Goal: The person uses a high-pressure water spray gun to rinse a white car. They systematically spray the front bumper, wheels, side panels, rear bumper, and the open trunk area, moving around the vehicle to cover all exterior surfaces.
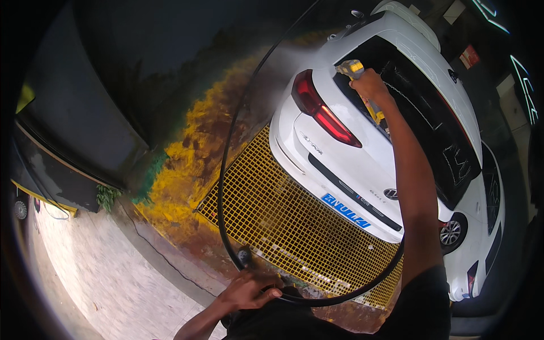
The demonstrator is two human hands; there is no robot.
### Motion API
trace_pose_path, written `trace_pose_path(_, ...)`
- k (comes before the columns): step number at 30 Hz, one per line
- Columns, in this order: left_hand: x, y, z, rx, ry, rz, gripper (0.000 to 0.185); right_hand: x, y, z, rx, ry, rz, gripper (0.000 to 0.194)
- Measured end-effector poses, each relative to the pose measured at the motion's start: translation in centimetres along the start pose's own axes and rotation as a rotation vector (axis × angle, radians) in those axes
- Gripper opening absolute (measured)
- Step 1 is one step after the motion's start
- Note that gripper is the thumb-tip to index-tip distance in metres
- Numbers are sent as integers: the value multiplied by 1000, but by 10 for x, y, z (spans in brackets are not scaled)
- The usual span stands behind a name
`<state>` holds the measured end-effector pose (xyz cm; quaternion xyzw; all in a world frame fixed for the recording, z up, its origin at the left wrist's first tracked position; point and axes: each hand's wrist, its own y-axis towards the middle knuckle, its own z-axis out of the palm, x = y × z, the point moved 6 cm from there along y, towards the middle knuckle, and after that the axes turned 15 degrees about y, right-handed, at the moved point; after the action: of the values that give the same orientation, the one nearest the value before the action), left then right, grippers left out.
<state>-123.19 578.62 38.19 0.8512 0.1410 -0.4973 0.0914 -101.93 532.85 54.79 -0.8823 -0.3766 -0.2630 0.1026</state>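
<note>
My right hand (370, 87) grips a yellow-and-grey spray gun (351, 68) close over the rear window (418, 110) of a white Volkswagen hatchback (340, 161). White mist (293, 63) spreads beyond the car's left rear corner, left of the nozzle. My left hand (253, 289) is low in front of my body, closed around a black hose (222, 187). The hose comes down from the top of the view and loops through that hand. It then curves up at the right and passes out of sight behind my right forearm. Foam-like white streaks mark the dark glass.
Yellow floor grating (293, 229) lies beneath the car's rear. Worn yellow paint (187, 170) covers floor to its left, with a pale concrete strip (127, 272) nearer. Another white car (471, 255) stands at the right. A dark panel (80, 97) and a small plant (107, 197) are at left.
</note>
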Motion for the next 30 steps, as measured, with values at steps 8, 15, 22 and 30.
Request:
trace_pose_path(8,-25,-11,50,186,109,-21,29,-90,-164,-23,147,-16,99,44)
trace_pose_path(15,-50,-29,128,277,184,-20,36,-396,-295,-124,-160,138,416,38)
trace_pose_path(22,-76,-62,197,367,293,-168,39,-602,-430,-158,-552,193,681,38)
trace_pose_path(30,-121,-83,223,436,550,-204,45,-464,-414,-18,-369,619,271,30)
